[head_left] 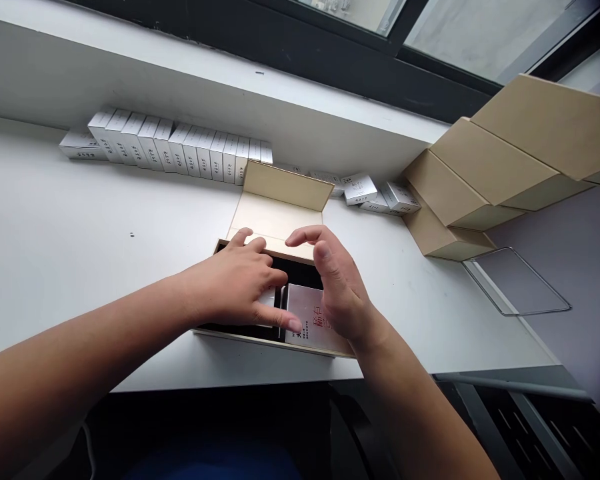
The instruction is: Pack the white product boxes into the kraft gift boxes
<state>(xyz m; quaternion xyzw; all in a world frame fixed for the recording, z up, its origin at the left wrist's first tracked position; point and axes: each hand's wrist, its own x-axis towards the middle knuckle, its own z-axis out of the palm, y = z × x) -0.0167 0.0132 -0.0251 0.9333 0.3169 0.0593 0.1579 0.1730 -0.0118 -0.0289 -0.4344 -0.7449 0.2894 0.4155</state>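
A beige gift box (pixel 276 217) lies on the white table with its lid folded back and a black interior. Inside its right part sits a silver carton (pixel 300 313) with red and black print. My left hand (pixel 245 283) rests over the left part of the box, fingers spread, its thumb over the silver carton's left edge. Under that palm, a second pale carton (pixel 267 298) is mostly hidden. Above the right end hovers my right hand (pixel 343 287), thumb and fingers apart, its palm edge near the silver carton. Whether that palm touches the carton, I cannot tell.
Along the wall stands a row of several small silver cartons (pixel 200 153), with more loose cartons (pixel 360 189) to the right. Closed beige boxes (pixel 510 153) are stacked at the far right, near a metal wire frame (pixel 535 310). The table's front edge (pixel 230 387) runs close below.
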